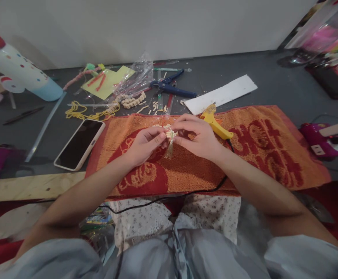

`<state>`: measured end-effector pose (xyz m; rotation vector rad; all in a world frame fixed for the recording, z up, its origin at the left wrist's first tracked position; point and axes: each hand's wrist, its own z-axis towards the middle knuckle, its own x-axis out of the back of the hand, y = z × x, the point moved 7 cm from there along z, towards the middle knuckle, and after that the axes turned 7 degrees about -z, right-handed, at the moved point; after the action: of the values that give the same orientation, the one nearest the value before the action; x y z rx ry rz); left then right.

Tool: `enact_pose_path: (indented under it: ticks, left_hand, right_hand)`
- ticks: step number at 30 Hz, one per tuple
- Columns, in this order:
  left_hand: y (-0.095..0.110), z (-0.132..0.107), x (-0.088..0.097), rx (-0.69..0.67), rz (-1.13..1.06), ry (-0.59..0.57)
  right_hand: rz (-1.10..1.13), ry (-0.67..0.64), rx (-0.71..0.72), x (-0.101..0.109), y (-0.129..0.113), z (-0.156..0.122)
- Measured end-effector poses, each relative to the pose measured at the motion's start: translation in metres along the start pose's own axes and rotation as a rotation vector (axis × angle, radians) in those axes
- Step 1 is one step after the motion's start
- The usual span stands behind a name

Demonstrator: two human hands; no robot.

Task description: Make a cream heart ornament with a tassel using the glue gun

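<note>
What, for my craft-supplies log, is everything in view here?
towel: one, orange and red, spread on the grey floor
tassel piece: one, pale tan, above the towel between both hands
glue gun: one, yellow, on the towel behind the right hand
phone: one, white with a dark screen, left of the towel
cord: one tangle, yellow, beyond the phone
hand tool: one, blue handles, beyond the towel
card strip: one, white, beyond the glue gun
plastic wrap: one, clear, left of the tool
plank: one, pale wood, near left
left hand: fingertip grip on the tassel piece
right hand: fingertip grip on the tassel piece
</note>
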<state>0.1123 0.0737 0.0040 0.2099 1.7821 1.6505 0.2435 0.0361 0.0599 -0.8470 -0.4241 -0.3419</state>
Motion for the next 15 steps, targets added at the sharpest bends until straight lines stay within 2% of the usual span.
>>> enact_pose_path:
  ticks: [6, 15]
  left_hand:
    - [0.0012, -0.0002, -0.0033, 0.031, -0.046, -0.023]
    - [0.0025, -0.0009, -0.0026, 0.004, -0.046, -0.014]
  right_hand:
    - [0.003, 0.006, 0.01, 0.0005, -0.0018, 0.0005]
    - [0.026, -0.033, -0.047, -0.0003, 0.0006, 0.0014]
